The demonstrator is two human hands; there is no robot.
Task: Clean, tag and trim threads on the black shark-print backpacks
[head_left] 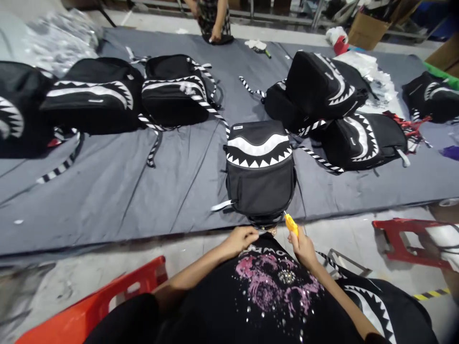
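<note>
A black backpack (260, 186) with a white toothed mouth pattern lies at the near edge of the grey-covered table (179, 191). My right hand (302, 246) is closed around a yellow cutter (291, 224), its thin tip pointing at the backpack's near right corner. On the left of that near end, my left hand (244, 237) has its fingers pinched together at the dark strap or trim hanging there. Exactly what those fingers grip is too small to make out.
Similar backpacks lie left (95, 107) and right (322, 86). Plastic wrapping (64, 40) is piled back left. Across the table are another person's hands (215, 33). Red stools (96, 306) stand below the table, and a backpack (390, 306) sits low at right.
</note>
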